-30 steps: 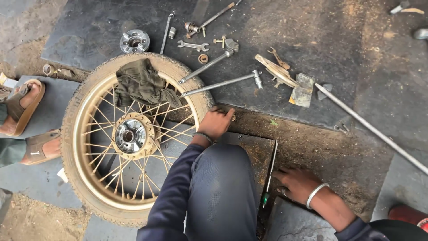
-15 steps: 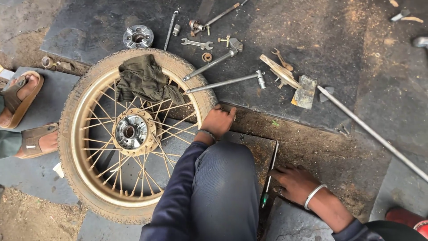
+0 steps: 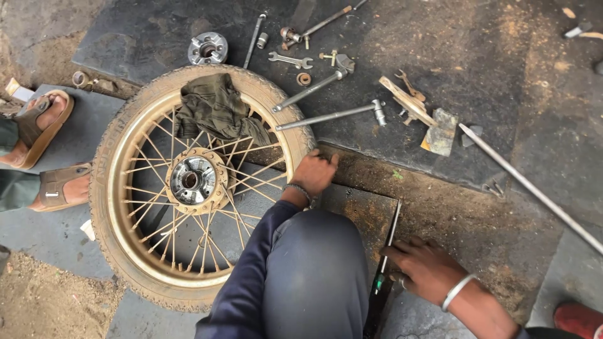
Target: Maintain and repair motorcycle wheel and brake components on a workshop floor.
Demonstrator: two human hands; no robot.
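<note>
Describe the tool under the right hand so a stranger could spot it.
Start at the spoked wheel lying flat, then look right past the knee to the right hand. Under it lies a thin screwdriver, the only tool there with a green-marked handle.

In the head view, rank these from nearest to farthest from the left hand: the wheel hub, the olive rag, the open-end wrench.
From the left hand on the tyre's rim:
1. Olive rag, on the spokes, up-left.
2. Wheel hub, wheel's centre, to the left.

These two are nearly tied.
3. Open-end wrench, on the mat above.

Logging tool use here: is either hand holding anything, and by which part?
Right hand rests on a screwdriver near its handle; left hand only touches the tyre.
</note>
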